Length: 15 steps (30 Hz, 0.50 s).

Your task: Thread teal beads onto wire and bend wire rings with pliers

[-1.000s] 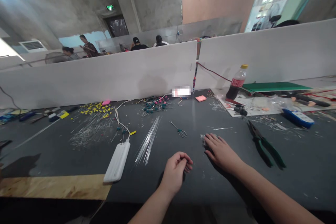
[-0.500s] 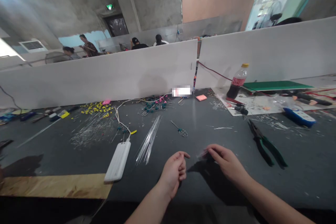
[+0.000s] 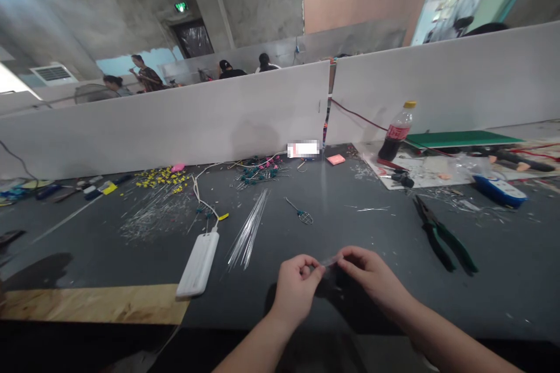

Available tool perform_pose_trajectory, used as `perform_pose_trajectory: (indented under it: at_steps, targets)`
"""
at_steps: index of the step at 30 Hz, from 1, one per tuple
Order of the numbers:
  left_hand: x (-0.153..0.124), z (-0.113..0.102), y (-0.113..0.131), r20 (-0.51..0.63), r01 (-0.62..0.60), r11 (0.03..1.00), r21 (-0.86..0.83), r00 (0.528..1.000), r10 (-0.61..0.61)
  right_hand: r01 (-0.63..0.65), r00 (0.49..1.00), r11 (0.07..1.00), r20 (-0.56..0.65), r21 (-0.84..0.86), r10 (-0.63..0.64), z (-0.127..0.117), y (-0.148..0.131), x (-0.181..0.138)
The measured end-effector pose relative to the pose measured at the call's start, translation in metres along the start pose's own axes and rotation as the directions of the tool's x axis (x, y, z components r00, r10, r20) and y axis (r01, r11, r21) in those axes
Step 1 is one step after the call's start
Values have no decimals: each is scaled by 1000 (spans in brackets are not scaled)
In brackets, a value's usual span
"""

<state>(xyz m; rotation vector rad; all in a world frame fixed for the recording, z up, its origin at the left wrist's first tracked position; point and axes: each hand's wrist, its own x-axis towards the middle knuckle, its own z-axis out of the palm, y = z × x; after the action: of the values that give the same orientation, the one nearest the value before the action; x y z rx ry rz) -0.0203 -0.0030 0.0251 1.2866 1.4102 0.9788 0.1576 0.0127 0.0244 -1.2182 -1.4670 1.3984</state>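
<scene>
Low over the dark worktop, my left hand (image 3: pixel 296 287) is closed in a pinch on one end of a thin silvery piece (image 3: pixel 330 260). The other end is pinched by my right hand (image 3: pixel 371 275); the piece is blurred, so its exact shape cannot be made out. Beyond my hands lies a small twisted wire loop with a teal part (image 3: pixel 305 217). A bundle of straight silver wires (image 3: pixel 250 230) rests to the left. On the right, pliers with dark green handles (image 3: pixel 443 236) lie with their jaws pointing away from me. A few loose wires (image 3: pixel 371 208) are between.
A white power bank (image 3: pixel 198 265) with a cable lies at the left, near scattered yellow bits (image 3: pixel 164 179) and teal-headed wires (image 3: pixel 260 172). A cola bottle (image 3: pixel 396 133) stands back right. A white partition (image 3: pixel 175 134) closes the far edge; several people are behind it.
My left hand has moved slightly right and its fingers have closed on the thin silvery piece. My right hand has shifted slightly left and down, keeping its pinch.
</scene>
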Motion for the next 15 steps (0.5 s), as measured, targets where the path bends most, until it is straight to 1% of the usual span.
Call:
perform_pose_trajectory:
  at_steps: [3,5,8,10,13,15]
  targets:
    - [0,2,0,18,-1,1000,-14,1000,1,-9,999,1000,-45,24,10,1,-2,0]
    - [-1,4,-1,39,-29,1000,0,999,29,10,998,999,-57,32,-8,2,-4,-1]
    - [-4,6,-1,86,-106,993,56,991,101,70,995,997,-75,-36,-72,1,-6,-2]
    - [-7,6,0,85,-158,983,90,985,150,105,991,990,-72,-96,-112,0,-7,-3]
    - [-9,6,0,84,-211,973,97,975,203,156,988,977,26,-145,-154,-2,-9,-5]
    - [-10,5,0,117,-220,971,89,971,209,197,977,966,112,-166,-180,-4,-10,-6]
